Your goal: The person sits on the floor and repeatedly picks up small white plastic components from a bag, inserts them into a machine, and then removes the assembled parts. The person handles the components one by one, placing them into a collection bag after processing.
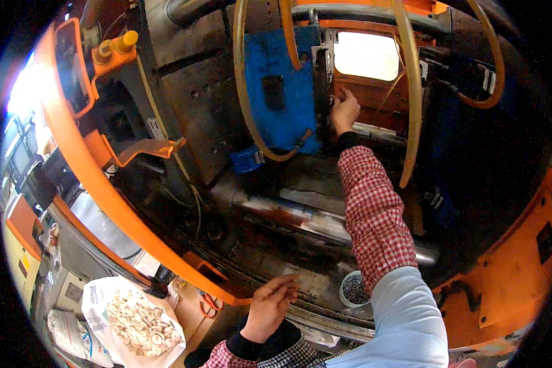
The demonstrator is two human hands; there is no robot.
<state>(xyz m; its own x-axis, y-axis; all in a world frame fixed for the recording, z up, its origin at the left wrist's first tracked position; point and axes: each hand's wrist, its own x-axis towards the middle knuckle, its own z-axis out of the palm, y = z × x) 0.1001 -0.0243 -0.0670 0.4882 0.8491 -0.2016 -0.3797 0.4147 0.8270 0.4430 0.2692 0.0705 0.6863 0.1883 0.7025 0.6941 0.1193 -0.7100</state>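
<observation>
My right hand [345, 111] reaches deep into a machine, its bent fingers at the dark inner face of a blue mould block [288, 86]. Whatever those fingers pinch is too small to make out. Low in the middle, my left hand [268, 308] hovers by the machine's front ledge with fingers curled together. Any small piece in it is hidden. Between my forearms and the ledge, a small round bowl [354, 289] holds many tiny dark metallic pieces. My right sleeve partly overlaps the bowl.
A thick steel bar [294, 214] crosses below the mould. Yellowish hoses [413, 92] hang near my right arm. An orange frame [122, 208] curves along the left. Beyond it stand a white sack [98, 300] of off-white plastic parts and red-handled scissors [210, 305].
</observation>
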